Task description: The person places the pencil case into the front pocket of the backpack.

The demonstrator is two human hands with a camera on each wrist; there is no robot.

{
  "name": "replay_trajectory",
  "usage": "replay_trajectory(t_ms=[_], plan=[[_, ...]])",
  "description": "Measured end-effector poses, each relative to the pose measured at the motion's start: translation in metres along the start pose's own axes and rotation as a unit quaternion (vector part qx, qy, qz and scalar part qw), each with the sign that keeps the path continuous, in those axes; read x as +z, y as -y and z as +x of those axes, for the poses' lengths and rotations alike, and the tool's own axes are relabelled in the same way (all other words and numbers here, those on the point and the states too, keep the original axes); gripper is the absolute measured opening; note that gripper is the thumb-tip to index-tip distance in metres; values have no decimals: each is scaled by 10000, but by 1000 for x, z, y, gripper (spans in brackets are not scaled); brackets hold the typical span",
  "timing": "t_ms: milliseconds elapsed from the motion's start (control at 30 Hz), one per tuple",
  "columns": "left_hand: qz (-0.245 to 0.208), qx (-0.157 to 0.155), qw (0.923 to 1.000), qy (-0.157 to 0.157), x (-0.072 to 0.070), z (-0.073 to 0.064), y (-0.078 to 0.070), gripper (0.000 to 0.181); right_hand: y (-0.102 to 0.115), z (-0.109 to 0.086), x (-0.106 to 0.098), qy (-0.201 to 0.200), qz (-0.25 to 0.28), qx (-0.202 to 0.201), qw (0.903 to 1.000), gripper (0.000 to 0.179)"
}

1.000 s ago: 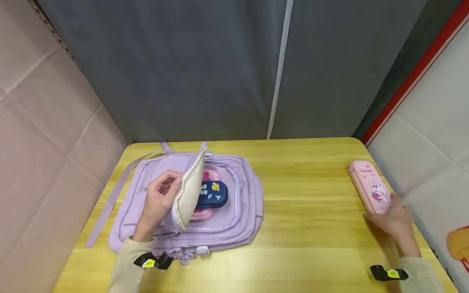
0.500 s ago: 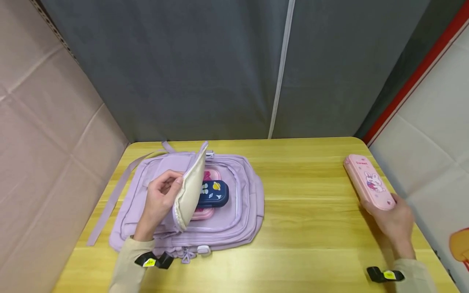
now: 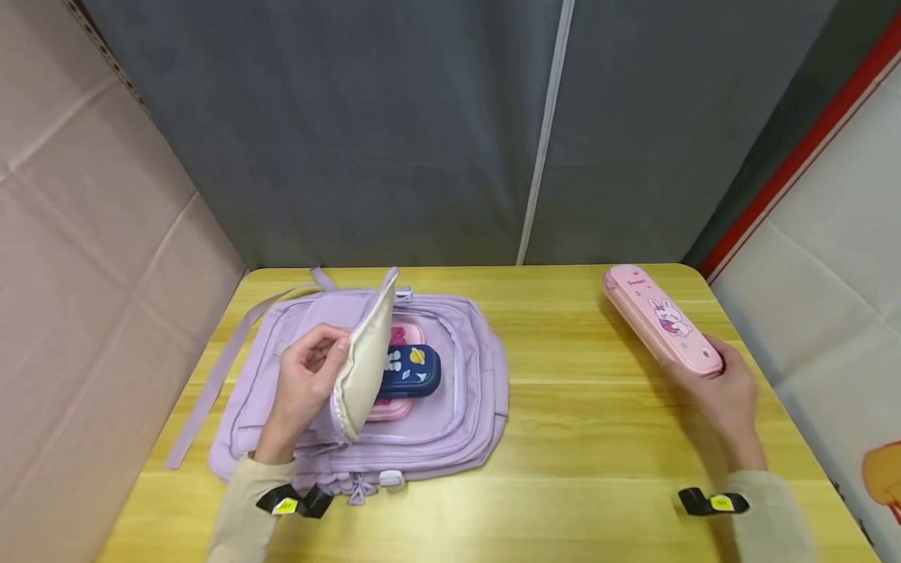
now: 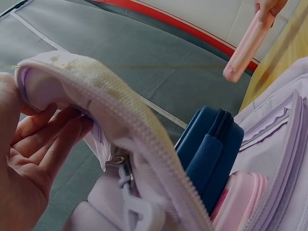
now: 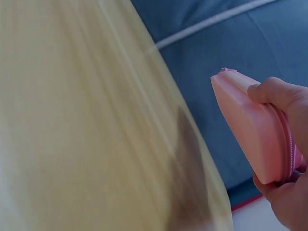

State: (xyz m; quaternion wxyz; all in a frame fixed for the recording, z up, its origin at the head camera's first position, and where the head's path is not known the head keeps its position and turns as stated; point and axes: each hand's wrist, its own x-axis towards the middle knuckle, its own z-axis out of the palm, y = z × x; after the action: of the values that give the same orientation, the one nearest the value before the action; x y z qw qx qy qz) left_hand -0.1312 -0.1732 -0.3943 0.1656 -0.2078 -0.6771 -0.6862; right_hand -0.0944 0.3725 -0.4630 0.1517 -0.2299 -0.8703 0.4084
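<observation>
A lilac backpack lies flat on the left of the table. My left hand pinches the edge of its zipped front flap and holds it raised, cream lining facing right. Under the flap a navy pencil case with a planet picture lies on a pink case; the flap hides part of both. At the right, my right hand grips the near end of a pink pencil case with a rabbit on it. In the right wrist view, thumb and fingers wrap this zipped case, above the table.
The yellow wooden table ends at a grey curtain behind. White panels stand on both sides, the right one edged in red. An orange object shows at the far right. A strap trails left of the backpack.
My right hand has lifted the pink rabbit pencil case off the table and carried it leftward. My left hand keeps the flap raised in the same place.
</observation>
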Motion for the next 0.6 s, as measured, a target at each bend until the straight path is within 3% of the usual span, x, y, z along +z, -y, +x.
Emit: replay_trajectory(t_ms=[267, 433, 600], plan=[[53, -16, 9999, -105, 1, 0, -2, 10, 31, -1, 16, 704, 291, -959, 9925, 78], [100, -55, 9997, -197, 2, -1, -3, 10, 52, -4, 28, 1270, 452, -1593, 9780, 76], [197, -101, 9995, -212, 2, -1, -2, 10, 71, -1, 43, 1855, 392, -1948, 9624, 78]])
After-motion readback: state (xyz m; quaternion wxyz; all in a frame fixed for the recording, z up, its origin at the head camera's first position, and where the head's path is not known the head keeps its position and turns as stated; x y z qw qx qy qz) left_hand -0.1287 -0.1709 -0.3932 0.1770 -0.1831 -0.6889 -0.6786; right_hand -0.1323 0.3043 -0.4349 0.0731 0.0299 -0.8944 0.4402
